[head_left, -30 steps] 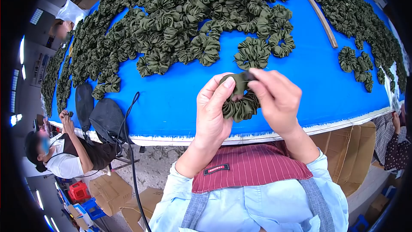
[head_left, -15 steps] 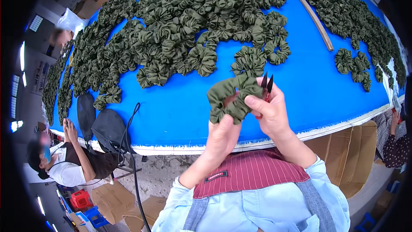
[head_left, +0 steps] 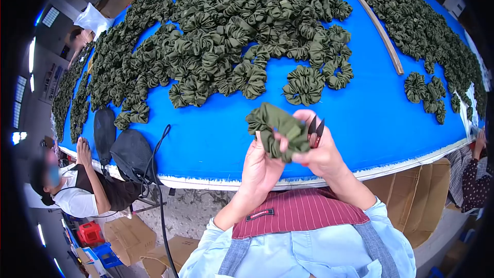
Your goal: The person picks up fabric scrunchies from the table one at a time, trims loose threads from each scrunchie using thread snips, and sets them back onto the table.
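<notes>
A dark green scrunchie [head_left: 272, 126] is stretched between my two hands above the near part of the blue table. My left hand [head_left: 262, 167] grips its lower left side, with fingertips showing through the middle. Closed on its right side is my right hand [head_left: 324, 152], which also holds small dark-bladed snips [head_left: 316, 128], tips pointing up. Just beyond my hands a single scrunchie [head_left: 303, 85] lies flat, close to the big heap of green scrunchies [head_left: 216, 41].
A wooden strip [head_left: 373, 20] divides the blue table [head_left: 206, 144] from more scrunchies at right. Dark bags [head_left: 131, 152] and a black cable [head_left: 163, 201] are at left, beside a masked co-worker [head_left: 77, 185]. Cardboard boxes [head_left: 417, 195] stand below the edge; another person [head_left: 471, 175] is at far right.
Since the earliest frame the scrunchie has been turned and spread between my hands. The snips' blades now point upward in my right hand. The left co-worker's hands have shifted slightly.
</notes>
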A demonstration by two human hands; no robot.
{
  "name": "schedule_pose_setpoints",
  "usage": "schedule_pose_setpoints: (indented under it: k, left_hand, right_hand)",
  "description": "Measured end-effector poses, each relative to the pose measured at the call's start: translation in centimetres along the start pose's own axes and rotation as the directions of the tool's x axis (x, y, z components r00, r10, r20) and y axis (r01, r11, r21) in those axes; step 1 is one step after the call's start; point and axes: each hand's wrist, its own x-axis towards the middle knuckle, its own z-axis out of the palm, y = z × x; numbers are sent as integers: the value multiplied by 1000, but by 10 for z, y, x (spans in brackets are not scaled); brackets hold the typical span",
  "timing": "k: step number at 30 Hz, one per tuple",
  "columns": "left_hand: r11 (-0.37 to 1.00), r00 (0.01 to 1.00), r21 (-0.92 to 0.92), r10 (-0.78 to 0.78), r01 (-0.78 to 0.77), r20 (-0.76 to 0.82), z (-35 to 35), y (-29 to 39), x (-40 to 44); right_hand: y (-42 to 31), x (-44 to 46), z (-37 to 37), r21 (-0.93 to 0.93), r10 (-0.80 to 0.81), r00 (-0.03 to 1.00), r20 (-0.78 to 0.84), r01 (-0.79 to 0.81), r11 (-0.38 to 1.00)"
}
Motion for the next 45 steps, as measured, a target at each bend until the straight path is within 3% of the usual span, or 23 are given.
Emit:
schedule_pose_setpoints:
  k: [2, 3, 7, 10, 12, 15, 17, 19, 20, 22, 23, 25, 27, 29, 31, 32, 34, 35, 37, 39, 40, 42, 45]
  left_hand:
    - [985, 991, -150, -67, 83, 112, -4, 11, -4]
    - [987, 992, -148, -51, 67, 112, -8, 21, -9]
    - [962, 997, 267, -50, 62, -53, -28, 71, -30]
    - [953, 997, 297, -35, 53, -63, -8, 57, -27]
    - [739, 993, 666, -32, 101, -116, 6, 39, -20]
    - [709, 997, 700, -47, 82, -69, 14, 28, -18]
    - [675, 996, 733, -84, 82, -33, 16, 17, -19]
    - [478, 993, 872, -100, 108, -68, 7, 34, -20]
    - [292, 985, 949, 83, 121, -151, 8, 50, -19]
    - [781, 979, 613, 197, -122, -56, -6, 95, -24]
    - [782, 982, 613, 181, -114, -49, -4, 91, -18]
    - [668, 999, 744, 42, -27, -1, -1, 66, -6]
    - [526, 996, 850, -91, 26, 26, 2, 36, 7]
    - [454, 982, 872, 46, -182, 181, 7, 10, 44]
    - [-166, 856, 879, 207, -447, 474, 16, 2, 89]
    - [-425, 741, 755, 242, -500, 626, 21, -6, 105]
    - [-491, 767, 736, 190, -466, 613, 13, -14, 119]
    - [-563, 794, 707, 139, -428, 591, 10, -17, 126]
    - [-701, 845, 621, 49, -351, 533, 6, -22, 141]
    - [-260, 937, 944, 225, -206, 266, 13, -15, 130]
    - [-268, 938, 943, 227, -199, 262, 11, -13, 124]
    - [581, 930, 759, 356, -294, 88, 6, -5, 107]
    - [703, 919, 627, 392, -336, 53, 15, 2, 77]
  right_hand:
    - [-14, -2, -2, 144, 197, 959, 203, -228, 963]
    - [-26, -6, -11, 32, 236, 950, 203, -248, 968]
    - [-52, -28, -38, -414, 259, 938, 232, -146, 899]
    - [-45, -15, -28, -466, 382, 910, 161, -271, 842]
    - [-41, -13, -21, -511, 473, 880, 35, -391, 766]
    - [-32, -9, -1, -606, 310, 951, 11, -241, 759]
    - [-21, -9, 3, -457, 233, 972, -27, -220, 862]
    - [-26, -22, -15, -452, 270, 961, -68, -270, 850]
    - [-31, -28, -25, -449, 305, 950, -71, -304, 840]
    - [-36, -36, -37, -437, 359, 931, -62, -349, 829]
    - [-36, -40, -39, -503, 355, 934, -35, -324, 801]
    - [-39, -42, -40, -571, 350, 936, -20, -298, 765]
    - [-47, -27, -43, -348, 333, 927, -172, -374, 860]
    - [-82, -4, -58, -561, 20, 954, -298, -192, 805]
    - [-137, 21, -85, -595, -381, 776, -502, 10, 804]
    - [-166, 33, -117, -659, -566, 728, -387, 211, 722]
    - [-190, 48, -141, -560, -641, 491, -590, 322, 763]
    - [-186, 48, -133, -522, -582, 480, -657, 268, 810]
    - [-153, 34, -114, -563, -486, 708, -513, 150, 813]
    - [-111, 21, -89, -532, -252, 821, -513, -73, 844]
    - [-88, 18, -78, -521, -215, 837, -504, -95, 848]
    - [-50, 15, -55, -470, -152, 860, -488, -112, 875]
    - [-29, 15, -31, -242, -24, 895, -445, -95, 966]
